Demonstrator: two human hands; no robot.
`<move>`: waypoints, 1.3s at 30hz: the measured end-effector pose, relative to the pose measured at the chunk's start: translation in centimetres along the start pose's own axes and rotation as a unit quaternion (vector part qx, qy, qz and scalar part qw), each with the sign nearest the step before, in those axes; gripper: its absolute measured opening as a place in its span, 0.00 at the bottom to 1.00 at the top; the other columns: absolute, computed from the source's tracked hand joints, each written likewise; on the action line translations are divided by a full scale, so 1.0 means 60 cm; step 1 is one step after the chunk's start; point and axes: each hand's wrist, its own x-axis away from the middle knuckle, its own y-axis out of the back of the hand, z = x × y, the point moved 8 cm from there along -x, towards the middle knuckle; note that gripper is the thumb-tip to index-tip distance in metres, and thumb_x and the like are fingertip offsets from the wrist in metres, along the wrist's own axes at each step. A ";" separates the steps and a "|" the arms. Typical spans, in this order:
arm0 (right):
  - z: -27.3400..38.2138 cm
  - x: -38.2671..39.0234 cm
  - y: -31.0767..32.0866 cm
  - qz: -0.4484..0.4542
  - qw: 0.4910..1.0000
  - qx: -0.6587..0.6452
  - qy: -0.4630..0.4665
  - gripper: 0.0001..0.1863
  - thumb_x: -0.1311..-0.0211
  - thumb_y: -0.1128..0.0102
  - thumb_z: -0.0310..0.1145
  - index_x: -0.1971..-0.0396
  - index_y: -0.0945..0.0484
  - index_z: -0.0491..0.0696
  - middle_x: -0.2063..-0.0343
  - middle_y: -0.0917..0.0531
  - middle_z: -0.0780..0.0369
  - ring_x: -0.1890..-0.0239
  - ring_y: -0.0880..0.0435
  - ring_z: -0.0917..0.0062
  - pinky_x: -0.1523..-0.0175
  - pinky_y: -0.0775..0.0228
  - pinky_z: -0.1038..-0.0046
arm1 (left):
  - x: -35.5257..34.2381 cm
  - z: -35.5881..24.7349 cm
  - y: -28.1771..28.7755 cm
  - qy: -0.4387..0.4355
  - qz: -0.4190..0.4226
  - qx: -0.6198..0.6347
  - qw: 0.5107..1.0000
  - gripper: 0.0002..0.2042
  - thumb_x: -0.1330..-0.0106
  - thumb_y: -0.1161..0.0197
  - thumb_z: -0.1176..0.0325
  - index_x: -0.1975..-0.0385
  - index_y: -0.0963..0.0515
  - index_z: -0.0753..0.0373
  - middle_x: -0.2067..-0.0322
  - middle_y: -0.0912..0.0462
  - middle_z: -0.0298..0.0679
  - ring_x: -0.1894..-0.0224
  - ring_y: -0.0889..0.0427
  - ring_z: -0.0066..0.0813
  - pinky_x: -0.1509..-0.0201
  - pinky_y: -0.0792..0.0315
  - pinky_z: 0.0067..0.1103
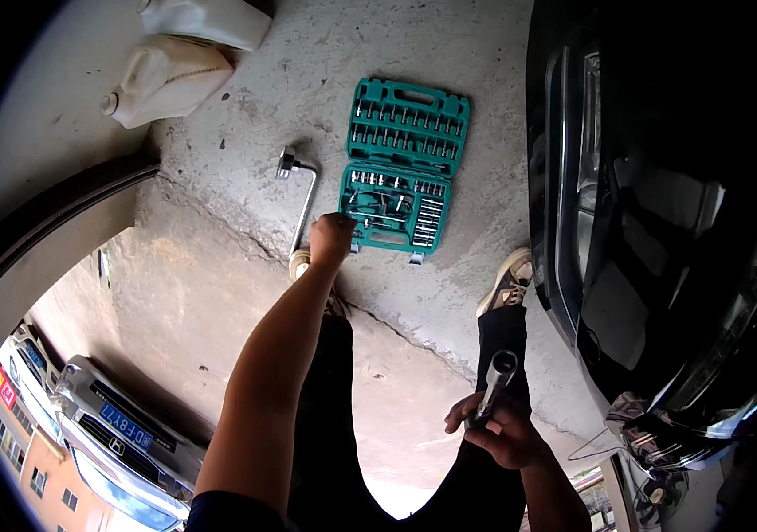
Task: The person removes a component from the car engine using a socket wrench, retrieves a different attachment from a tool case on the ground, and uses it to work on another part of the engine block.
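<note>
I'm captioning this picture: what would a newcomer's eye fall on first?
Probably the green socket case, open on the floor above centre, the left hand at its lower-left edge. Next comes the shiny metal tool in the right hand, lower right of centre. The black car takes up much of the right side.

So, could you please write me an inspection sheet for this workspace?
Surface: concrete floor, cracked and spotted.
Job's things: green tool case lies open, with metal sockets in its near half; bent metal tool lies on the floor to its left.
Clutter: two pale plastic jugs at upper left.
Hands: left hand at the case's near-left corner, grip unclear; right hand holds a metal tool with a round, hollow end.
Cables: nothing clearly seen.
Surroundings: dark car close by on the right; parked light-coloured car at lower left.
</note>
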 end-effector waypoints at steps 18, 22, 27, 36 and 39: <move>-0.199 -0.060 0.117 -0.152 0.978 -0.002 -0.140 0.15 0.42 0.45 0.23 0.55 0.34 0.44 0.66 0.24 0.62 0.58 0.24 0.77 0.50 0.34 0.71 | 0.043 0.007 -0.195 0.088 0.025 0.304 0.948 0.15 0.30 0.51 0.58 0.61 0.23 0.64 0.67 0.17 0.42 0.66 0.18 0.34 0.63 0.27 0.27; -0.262 -0.066 0.138 -0.190 0.963 -0.025 -0.190 0.19 0.42 0.46 0.21 0.50 0.35 0.42 0.67 0.23 0.61 0.62 0.23 0.79 0.54 0.31 0.77 | 0.161 -0.111 -0.249 0.260 0.252 0.669 0.650 0.21 0.28 0.56 0.50 0.49 0.31 0.60 0.60 0.21 0.36 0.57 0.24 0.27 0.54 0.33 0.24; -0.283 -0.106 0.132 -0.117 0.948 0.024 -0.295 0.22 0.37 0.50 0.27 0.44 0.41 0.40 0.71 0.21 0.60 0.74 0.21 0.80 0.71 0.28 0.79 | 0.219 -0.135 -0.256 0.231 0.257 0.759 0.551 0.12 0.27 0.57 0.56 0.56 0.32 0.56 0.82 0.41 0.26 0.80 0.43 0.17 0.73 0.45 0.17; -0.295 -0.206 0.157 -0.189 0.940 0.128 -0.255 0.14 0.31 0.53 0.42 0.71 0.31 0.46 0.87 0.29 0.67 0.91 0.33 0.84 0.88 0.40 0.77 | 0.240 -0.104 -0.278 0.279 0.227 0.697 0.621 0.11 0.26 0.58 0.58 0.56 0.35 0.59 0.83 0.41 0.27 0.82 0.40 0.18 0.81 0.43 0.18; -0.296 -0.228 0.121 -0.182 0.939 0.085 -0.278 0.15 0.31 0.52 0.40 0.73 0.29 0.45 0.88 0.31 0.67 0.91 0.34 0.84 0.88 0.40 0.77 | 0.223 -0.024 -0.324 0.197 0.267 0.745 0.579 0.13 0.26 0.63 0.57 0.57 0.33 0.55 0.81 0.36 0.28 0.81 0.34 0.21 0.81 0.39 0.19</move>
